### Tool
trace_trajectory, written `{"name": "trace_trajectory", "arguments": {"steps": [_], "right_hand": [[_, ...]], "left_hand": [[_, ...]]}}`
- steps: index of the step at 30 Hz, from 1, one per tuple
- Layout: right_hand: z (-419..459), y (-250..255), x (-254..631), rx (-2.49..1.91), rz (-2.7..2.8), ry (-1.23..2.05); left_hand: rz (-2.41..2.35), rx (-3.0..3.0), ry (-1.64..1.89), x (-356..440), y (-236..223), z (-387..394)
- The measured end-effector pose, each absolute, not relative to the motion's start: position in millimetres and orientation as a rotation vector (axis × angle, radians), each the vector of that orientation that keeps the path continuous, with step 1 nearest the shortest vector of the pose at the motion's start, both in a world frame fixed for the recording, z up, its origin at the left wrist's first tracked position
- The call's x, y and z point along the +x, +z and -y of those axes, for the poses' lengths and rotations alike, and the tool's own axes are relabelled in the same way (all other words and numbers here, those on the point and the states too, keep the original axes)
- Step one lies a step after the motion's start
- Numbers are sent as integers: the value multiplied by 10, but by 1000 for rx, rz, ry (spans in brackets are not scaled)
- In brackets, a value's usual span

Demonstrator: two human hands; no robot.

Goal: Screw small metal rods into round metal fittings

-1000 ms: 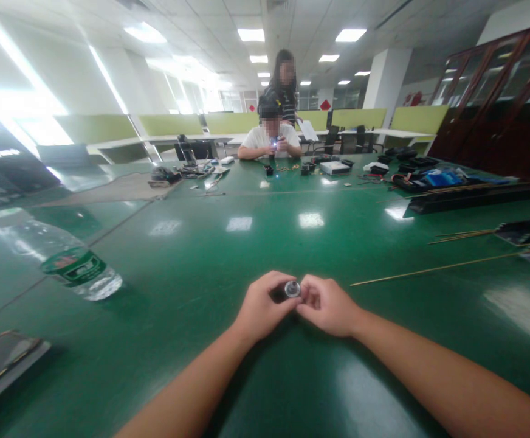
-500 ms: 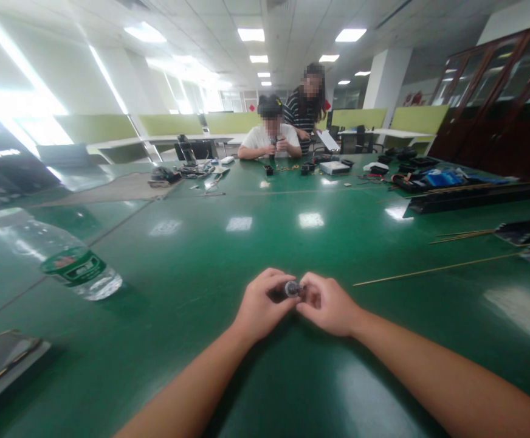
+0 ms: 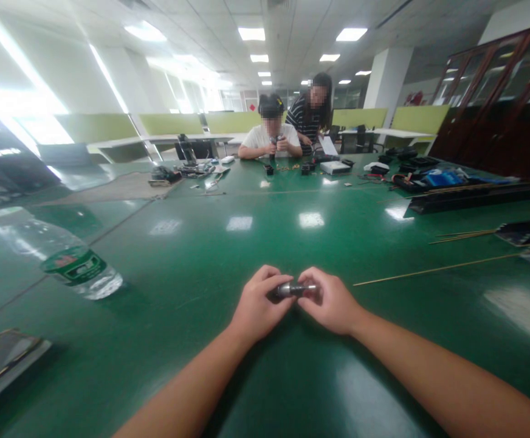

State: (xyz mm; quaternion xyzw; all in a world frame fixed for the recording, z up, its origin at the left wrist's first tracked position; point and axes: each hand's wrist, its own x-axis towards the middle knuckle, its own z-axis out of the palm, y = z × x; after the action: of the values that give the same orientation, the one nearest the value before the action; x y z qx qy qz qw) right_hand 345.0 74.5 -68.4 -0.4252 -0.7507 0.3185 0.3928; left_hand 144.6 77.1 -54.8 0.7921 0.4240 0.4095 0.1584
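Observation:
A small dark cylinder with a silver band, like a little flashlight (image 3: pixel 292 289), lies crosswise between my two hands just above the green table (image 3: pixel 256 243). My left hand (image 3: pixel 258 306) is curled around its left end. My right hand (image 3: pixel 331 302) pinches its right end with thumb and fingers. Both forearms rest on the table in front of me.
A clear water bottle (image 3: pixel 59 258) lies on its side at the left. A flat dark device (image 3: pixel 0 359) sits at the lower left. Thin wooden sticks (image 3: pixel 433 269) and dark trays (image 3: pixel 527 231) lie at the right. Two people (image 3: pixel 271 131) are at the far end among small parts.
The cylinder has turned from end-on to lying sideways between my hands. At the far end, the standing person has moved to the right of the seated one and bent down.

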Motion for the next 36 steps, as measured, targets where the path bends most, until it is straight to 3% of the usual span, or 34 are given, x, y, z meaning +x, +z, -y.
{"name": "trace_trajectory", "arguments": {"steps": [36], "right_hand": [[-757,-618,3426,-1067,1946,696]], "left_hand": [[-1134,2217,1119,1466,-538,-748]]}}
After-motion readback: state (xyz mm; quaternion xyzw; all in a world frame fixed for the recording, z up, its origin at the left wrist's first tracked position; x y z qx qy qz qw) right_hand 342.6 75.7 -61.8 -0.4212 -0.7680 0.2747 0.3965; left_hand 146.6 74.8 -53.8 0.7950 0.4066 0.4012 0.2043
